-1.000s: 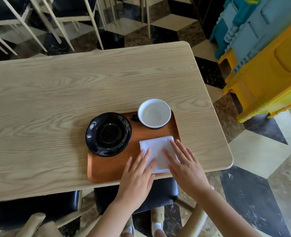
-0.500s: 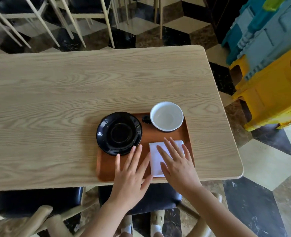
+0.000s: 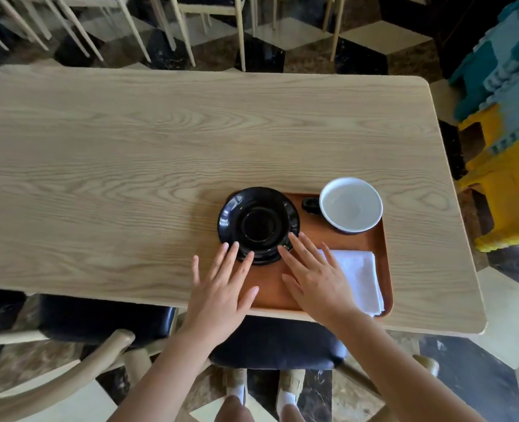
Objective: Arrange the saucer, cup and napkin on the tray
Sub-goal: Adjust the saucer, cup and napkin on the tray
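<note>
A brown tray [image 3: 380,239] lies at the table's near edge. The black saucer [image 3: 258,225] sits on the tray's far left corner, overhanging its left and far rims. A white-lined cup [image 3: 350,205] with a black handle stands at the far right of the tray. The folded white napkin [image 3: 360,277] lies flat at the near right. My left hand [image 3: 221,287] and my right hand [image 3: 316,278] are spread flat, fingertips touching the saucer's near rim on either side. Neither hand grips anything. My right hand covers the napkin's left edge.
The wooden table [image 3: 130,166] stretches wide to the left and beyond the tray. A dark-cushioned chair [image 3: 106,318] is tucked below the near edge. Yellow and blue plastic stools [image 3: 508,153] are stacked on the right. Chair legs [image 3: 173,28] stand beyond the far edge.
Both hands left the napkin and slid left and forward to the saucer's near rim. The camera view shifted, so the tray now appears further right.
</note>
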The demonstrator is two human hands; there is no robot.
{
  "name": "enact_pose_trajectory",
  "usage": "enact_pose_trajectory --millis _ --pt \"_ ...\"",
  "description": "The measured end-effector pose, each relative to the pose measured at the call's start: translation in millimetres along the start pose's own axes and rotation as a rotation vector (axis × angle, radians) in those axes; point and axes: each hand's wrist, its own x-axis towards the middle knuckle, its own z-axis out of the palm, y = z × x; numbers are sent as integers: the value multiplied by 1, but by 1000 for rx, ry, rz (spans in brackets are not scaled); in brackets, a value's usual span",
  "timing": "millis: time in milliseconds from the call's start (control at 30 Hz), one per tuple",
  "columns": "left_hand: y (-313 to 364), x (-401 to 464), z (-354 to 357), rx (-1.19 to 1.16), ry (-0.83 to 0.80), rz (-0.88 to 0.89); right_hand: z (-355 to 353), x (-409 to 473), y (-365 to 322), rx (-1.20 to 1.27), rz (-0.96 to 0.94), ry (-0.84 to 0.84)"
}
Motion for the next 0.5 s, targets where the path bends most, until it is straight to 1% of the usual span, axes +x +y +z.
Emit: enact_pose_trajectory --millis 267,500 --pt "0 -16 1 -20 21 10 2 -12 -5 46 -43 24" --pt "0 -29 4 -31 9 -1 4 -25 -9 27 -62 20"
